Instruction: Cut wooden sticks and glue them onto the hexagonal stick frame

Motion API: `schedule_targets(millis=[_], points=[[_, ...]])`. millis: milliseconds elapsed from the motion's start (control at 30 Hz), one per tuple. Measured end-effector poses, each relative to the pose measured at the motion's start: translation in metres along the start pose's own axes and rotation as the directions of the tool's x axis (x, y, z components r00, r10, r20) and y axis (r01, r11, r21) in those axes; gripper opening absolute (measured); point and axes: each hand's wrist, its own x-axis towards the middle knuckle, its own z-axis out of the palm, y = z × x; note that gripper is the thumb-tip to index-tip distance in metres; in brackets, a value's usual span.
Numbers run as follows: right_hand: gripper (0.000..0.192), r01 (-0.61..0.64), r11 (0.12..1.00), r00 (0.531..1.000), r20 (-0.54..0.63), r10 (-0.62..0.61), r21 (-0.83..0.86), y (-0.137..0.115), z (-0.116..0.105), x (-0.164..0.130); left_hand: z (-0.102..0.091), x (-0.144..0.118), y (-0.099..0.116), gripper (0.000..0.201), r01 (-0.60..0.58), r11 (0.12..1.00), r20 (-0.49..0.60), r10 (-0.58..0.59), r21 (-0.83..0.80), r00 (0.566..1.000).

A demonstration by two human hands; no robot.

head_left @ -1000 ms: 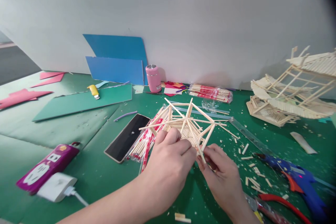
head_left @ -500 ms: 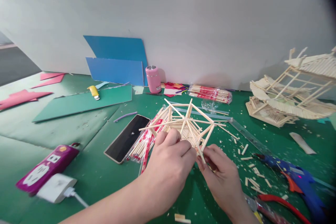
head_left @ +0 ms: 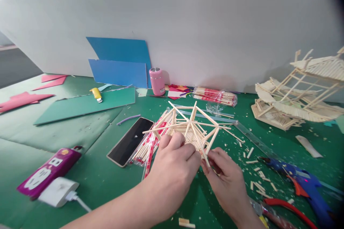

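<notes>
Both hands held the stick frame [head_left: 192, 127], which stood just above the green surface [head_left: 80, 128], between the phone [head_left: 130, 141] and the glue gun [head_left: 303, 182]. The left hand [head_left: 173, 166] had its grip closed over the near edge of the frame. The right hand [head_left: 228, 179] pinched one slanted stick [head_left: 205, 157] in a narrow grip at its lower end. To do this well, I think the left hand should keep the frame steady while the right presses the stick gently into its joint, because too much force could break the thin sticks.
</notes>
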Motion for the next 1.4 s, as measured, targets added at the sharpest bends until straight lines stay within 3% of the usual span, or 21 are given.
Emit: schedule_targets(millis=[567,767,1033,1400], points=[[0.012,0.01,1.0,1.0,-0.009,-0.01,-0.011,-0.002,-0.001,0.0,-0.001,0.0,0.0,0.024,0.019,1.0,0.004,-0.019,-0.001,1.0],[0.011,0.0,1.0,1.0,-0.017,0.0,-0.015,-0.001,-0.001,-0.001,0.002,-0.001,-0.003,0.023,-0.024,1.0,-0.027,0.024,-0.01,0.999],[0.01,-0.013,1.0,1.0,-0.019,0.013,-0.019,-0.001,-0.002,0.001,-0.001,0.005,0.005,0.021,0.054,0.999,0.1,-0.055,0.004,0.993],[0.011,-0.009,1.0,1.0,-0.014,0.009,-0.002,-0.001,-0.003,0.002,-0.004,0.01,0.004,0.022,0.081,0.994,0.16,-0.069,-0.069,0.985]])
